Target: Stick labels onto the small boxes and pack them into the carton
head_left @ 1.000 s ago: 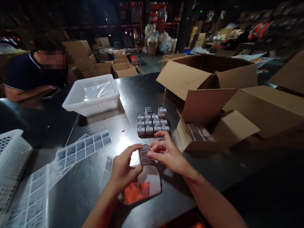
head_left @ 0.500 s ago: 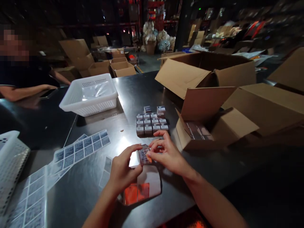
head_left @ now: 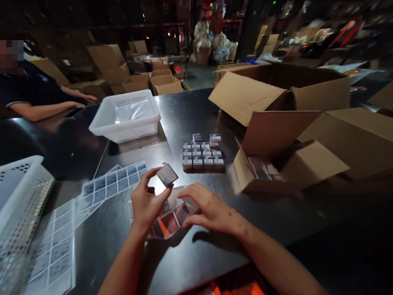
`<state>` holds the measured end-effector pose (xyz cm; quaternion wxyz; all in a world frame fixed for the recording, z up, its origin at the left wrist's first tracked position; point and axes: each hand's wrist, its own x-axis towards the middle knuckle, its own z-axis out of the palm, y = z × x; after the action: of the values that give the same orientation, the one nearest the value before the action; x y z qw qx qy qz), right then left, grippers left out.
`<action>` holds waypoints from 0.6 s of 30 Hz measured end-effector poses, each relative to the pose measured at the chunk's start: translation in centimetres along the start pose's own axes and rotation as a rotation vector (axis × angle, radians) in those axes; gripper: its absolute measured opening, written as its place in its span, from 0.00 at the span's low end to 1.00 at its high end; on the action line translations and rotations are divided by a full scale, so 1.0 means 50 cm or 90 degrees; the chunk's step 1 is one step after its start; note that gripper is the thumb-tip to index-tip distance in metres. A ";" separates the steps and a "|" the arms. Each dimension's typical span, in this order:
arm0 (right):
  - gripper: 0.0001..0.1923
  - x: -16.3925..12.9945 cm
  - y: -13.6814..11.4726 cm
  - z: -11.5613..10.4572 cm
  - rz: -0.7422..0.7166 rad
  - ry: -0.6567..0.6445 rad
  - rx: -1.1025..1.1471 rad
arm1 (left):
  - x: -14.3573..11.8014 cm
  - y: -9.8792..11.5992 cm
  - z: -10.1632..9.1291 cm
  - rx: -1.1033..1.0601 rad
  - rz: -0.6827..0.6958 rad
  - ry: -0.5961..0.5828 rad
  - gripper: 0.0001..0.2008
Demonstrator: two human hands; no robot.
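Up in the left hand point(head_left: 144, 203) it was: a box point(head_left: 167, 175), pinched between thumb and fingers above the table point(head_left: 196, 260), near the grouped boxes point(head_left: 203, 157). The right hand point(head_left: 211, 209) hung half open, thumb and fingers parted at the sheet point(head_left: 170, 222); whether it touched, impossible to tell. Seemingly a mid-handling step, box steadied, and the next move called for a delicate right-hand pinch.

Warehouse packing area: cardboard cartons point(head_left: 248, 96), metal worktable point(head_left: 181, 110), red racking point(head_left: 211, 12).
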<state>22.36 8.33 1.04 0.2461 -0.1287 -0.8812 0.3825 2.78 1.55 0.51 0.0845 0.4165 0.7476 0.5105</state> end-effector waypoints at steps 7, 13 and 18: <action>0.29 0.012 0.031 0.023 0.037 0.009 0.034 | 0.003 -0.008 -0.010 -0.171 -0.024 -0.029 0.30; 0.18 0.012 0.021 0.024 0.168 -0.010 0.207 | 0.003 -0.009 -0.013 -0.189 -0.026 -0.018 0.30; 0.07 0.010 0.004 0.021 0.224 0.006 0.180 | 0.010 -0.009 -0.015 -0.037 -0.017 0.027 0.28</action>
<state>21.39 8.03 0.48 0.1952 -0.2461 -0.7818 0.5387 1.79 1.34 0.61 0.0878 0.3926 0.7395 0.5396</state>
